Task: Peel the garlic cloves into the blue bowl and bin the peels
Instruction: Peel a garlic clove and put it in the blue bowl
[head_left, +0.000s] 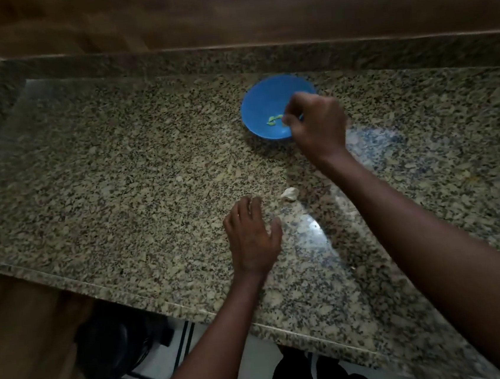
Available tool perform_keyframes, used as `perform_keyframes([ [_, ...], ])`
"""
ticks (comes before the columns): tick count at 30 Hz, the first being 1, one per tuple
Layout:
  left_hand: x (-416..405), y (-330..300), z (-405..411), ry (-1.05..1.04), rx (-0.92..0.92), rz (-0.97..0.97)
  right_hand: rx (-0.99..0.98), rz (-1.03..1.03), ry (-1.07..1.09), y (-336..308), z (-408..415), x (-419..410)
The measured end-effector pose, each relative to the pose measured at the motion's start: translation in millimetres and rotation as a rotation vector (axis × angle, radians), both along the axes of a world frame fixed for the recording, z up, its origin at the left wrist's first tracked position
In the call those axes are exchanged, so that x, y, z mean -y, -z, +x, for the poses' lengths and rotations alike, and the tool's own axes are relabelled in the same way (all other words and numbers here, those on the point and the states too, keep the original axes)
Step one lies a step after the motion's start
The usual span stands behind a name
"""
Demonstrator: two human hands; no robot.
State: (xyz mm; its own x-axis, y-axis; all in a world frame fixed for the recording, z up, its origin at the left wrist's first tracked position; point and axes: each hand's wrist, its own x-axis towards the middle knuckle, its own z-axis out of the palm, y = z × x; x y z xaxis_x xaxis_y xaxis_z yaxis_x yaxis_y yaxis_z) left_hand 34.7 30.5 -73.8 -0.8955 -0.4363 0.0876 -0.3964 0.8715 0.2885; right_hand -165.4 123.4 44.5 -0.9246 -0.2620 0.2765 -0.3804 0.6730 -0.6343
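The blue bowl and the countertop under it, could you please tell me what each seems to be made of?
The blue bowl looks like plastic: uniform saturated colour, thin rim, a soft matte sheen rather than a glazed shine, though the frame cannot settle it. The countertop looks like polished granite: a speckled beige, grey and black grain, with mirror-like glare patches near the person's right arm.

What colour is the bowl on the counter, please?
Blue: the bowl shows clearly in the head view, the only one.
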Motion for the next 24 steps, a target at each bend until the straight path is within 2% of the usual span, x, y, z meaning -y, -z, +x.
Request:
perform_keyframes([
  [4,1.7,1.8,-0.7,-0.002,-0.007,0.003,0.032,0.182,-0.053,4.4,-23.7,19.6],
  [7,1.7,1.1,0.1,-0.002,-0.001,0.001,0.003,0.099,-0.031,15.6,0.3,-1.9],
  [9,0.9,0.6,-0.1,-0.004,0.007,-0.011,0.051,0.062,0.012,24.8,39.4,-29.3],
  [12,0.5,0.6,-0.1,0.002,0.010,-0.015,0.192,0.136,-0.037,51.1,98.5,-63.4],
  [14,0.5,0.5,0.0,-0.001,0.009,-0.015,0.211,0.196,-0.142,70.4,118.2,-71.1],
  [18,0.4,-0.3,0.1,0.001,0.024,-0.020,0.161,0.254,-0.270,82.3,123.0,-69.7],
  [24,0.0,-0.5,1.6,0.003,0.021,-0.016,0.212,0.289,-0.203,74.7,121.7,-70.6],
])
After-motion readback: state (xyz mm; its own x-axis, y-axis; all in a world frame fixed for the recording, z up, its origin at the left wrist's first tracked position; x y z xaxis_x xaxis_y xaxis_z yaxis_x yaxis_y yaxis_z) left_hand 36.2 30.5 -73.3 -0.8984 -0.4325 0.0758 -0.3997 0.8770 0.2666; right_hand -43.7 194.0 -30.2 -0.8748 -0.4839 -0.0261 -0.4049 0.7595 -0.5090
